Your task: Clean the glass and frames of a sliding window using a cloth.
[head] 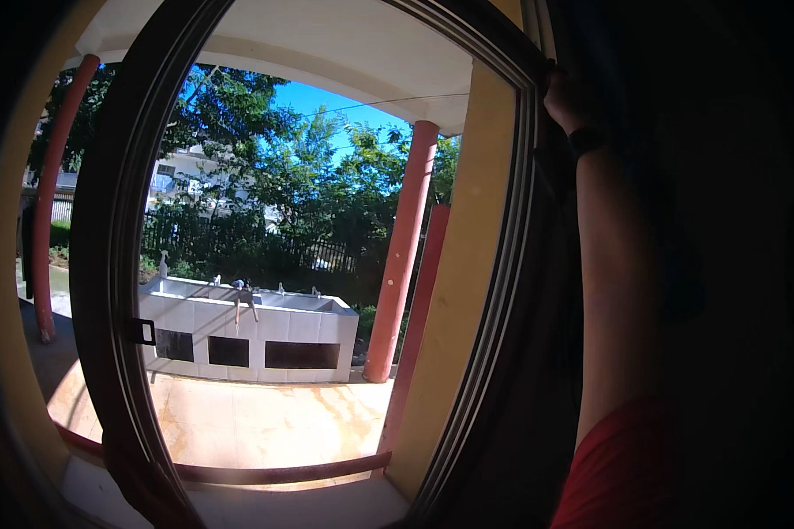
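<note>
A dark-framed window sash [127,218] fills the middle of the view, tilted, with the outdoors showing through it. On its left stile is a small black latch [147,332]. My right hand [561,99] grips the sash's upper right edge, its fingers mostly lost in shadow. That arm is raised, with a dark band [587,140] at the wrist and a red sleeve [618,463]. Down at the lower left, my left hand [151,492] is wrapped around the lower part of the left stile, dim and partly hidden.
Yellow wall edges [460,264] flank the opening above a pale sill [291,506]. A reddish rail [284,471] crosses low outside. Beyond stand a white tiled wash trough [304,324] with several taps and a red pillar [403,251]. Deep shadow covers the right side.
</note>
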### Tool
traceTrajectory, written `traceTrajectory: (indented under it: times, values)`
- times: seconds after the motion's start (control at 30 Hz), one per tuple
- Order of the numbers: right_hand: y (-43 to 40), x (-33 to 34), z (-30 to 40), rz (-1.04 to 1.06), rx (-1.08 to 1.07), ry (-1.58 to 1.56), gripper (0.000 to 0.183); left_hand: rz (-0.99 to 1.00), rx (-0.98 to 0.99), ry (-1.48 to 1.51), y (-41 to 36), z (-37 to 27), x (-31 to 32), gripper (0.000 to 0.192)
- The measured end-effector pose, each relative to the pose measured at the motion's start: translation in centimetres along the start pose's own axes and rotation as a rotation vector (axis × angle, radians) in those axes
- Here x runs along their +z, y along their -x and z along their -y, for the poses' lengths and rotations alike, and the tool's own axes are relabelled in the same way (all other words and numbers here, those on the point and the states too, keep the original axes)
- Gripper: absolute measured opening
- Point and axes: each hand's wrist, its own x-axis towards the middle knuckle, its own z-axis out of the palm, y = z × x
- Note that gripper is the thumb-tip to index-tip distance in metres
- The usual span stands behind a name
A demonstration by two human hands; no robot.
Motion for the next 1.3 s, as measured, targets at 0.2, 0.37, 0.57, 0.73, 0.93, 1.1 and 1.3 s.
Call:
traceTrajectory:
  times: [0.2, 0.37, 0.57, 0.73, 0.93, 1.1, 1.3]
  values:
    - [5.2, -3.3, -0.2, -0.079, -0.196, 0.085, 0.025, -0.012, 0.014, 0.009, -0.7, -0.9, 0.0, 0.049]
    - [5.3, -5.4, -0.2, 0.17, -0.077, 0.075, 0.023, -0.044, 0.058, 0.017, -1.0, -0.9, 0.3, 0.049]
    - [15.0, -6.2, 0.0, 0.112, -0.241, 0.077, 0.019, -0.02, -0.036, 0.018, 2.0, 1.9, 1.8, 0.047]
    - [26.4, -9.9, 2.9, 0.251, -0.213, 0.109, 0.019, 0.145, -0.273, -0.075, 4.4, 4.3, 3.4, 0.055]
    - [41.0, -16.2, 7.6, 0.504, -0.152, 0.044, 0.017, -0.144, -0.045, 0.227, -0.5, 0.5, 2.0, 0.035]
    - [56.3, -19.7, 10.8, 0.76, 0.014, -0.058, 0.022, -0.137, -0.002, 0.141, -2.1, 0.1, 1.5, 0.033]
    - [59.5, -20.2, 5.9, 1.002, 0.89, -0.866, 0.039, -0.136, 0.15, 0.088, -2.1, 0.3, 1.8, 0.04]
